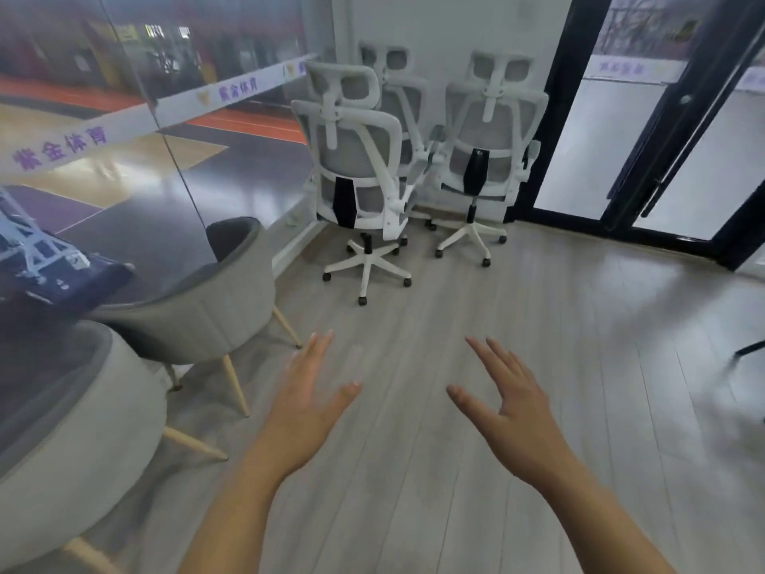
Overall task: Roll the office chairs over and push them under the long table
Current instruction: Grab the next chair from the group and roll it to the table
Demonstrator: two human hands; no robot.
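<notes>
Pale plank floor (476,325) runs to a corner with a glass wall (124,138) on the left and dark-framed doors (645,130) on the right. Three white mesh office chairs (364,159) huddle in that corner, backs to us. Left hand (304,401) and right hand (511,408) reach out, fingers (318,345) spread, gripping nothing, well short of the chairs. Two grey tub armchairs (207,300) sit at left.
</notes>
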